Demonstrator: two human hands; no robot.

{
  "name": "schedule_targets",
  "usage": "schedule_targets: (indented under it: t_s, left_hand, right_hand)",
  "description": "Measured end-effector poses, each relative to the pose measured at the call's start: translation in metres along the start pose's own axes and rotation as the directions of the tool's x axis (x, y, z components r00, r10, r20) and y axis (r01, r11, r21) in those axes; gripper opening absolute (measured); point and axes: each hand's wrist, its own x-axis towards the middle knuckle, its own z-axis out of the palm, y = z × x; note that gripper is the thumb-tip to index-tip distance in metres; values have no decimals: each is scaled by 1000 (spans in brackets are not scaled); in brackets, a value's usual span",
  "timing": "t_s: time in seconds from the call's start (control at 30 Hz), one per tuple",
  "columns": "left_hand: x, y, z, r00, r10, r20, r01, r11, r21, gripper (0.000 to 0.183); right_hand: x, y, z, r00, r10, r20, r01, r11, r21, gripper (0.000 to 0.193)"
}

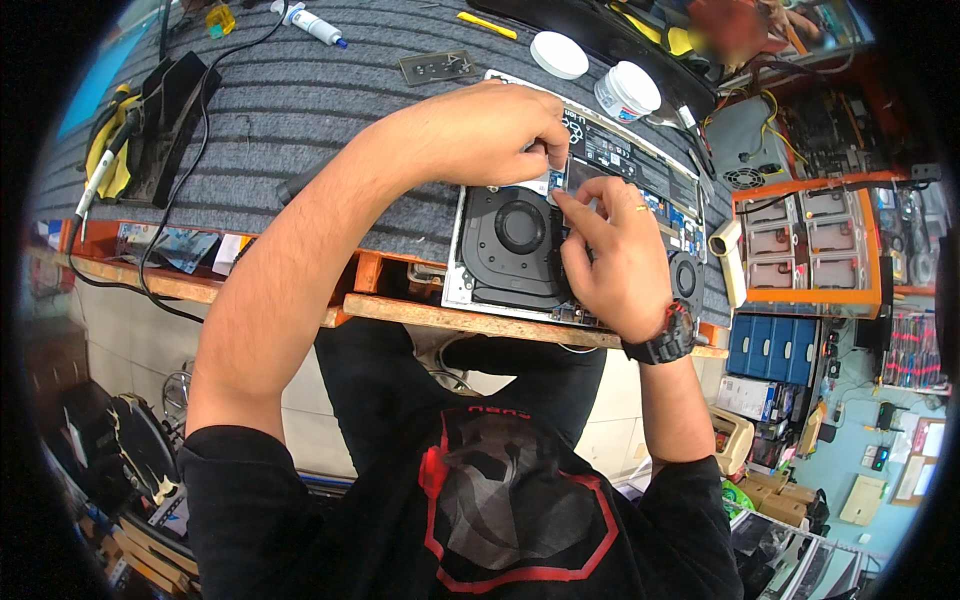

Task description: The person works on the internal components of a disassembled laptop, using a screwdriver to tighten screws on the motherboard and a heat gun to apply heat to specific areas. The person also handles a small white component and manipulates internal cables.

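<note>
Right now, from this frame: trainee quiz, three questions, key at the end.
1. Fill in: the left hand and the right hand are both over an opened ____.
2. True or false: the blue-tipped tube lies under the right hand.
3. Which wrist wears the black watch? A) left B) right C) both

Key:
1. Laptop.
2. False: it lies on the striped mat, away from both hands.
3. B.
</note>
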Motion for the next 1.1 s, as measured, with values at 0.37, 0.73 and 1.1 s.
schedule_targets:
  t_s: [0.37, 0.73, 1.1]
  left_hand:
    - [0, -1, -3, 1000, 2, -19, -3, 1000, -30, 18]
    - [-1, 2, -4, 999, -47, -4, 47, 999, -4, 20]
    - [0, 7, -4, 993, -85, 87, 87, 996, -28, 21]
  right_hand:
    - [21, 23, -5, 997, 30, 64, -39, 990, 135, 11]
    - [13, 11, -4, 997, 26, 72, -31, 997, 72, 13]
    - [0, 6, -2, 996, 85, 26, -88, 991, 99, 20]
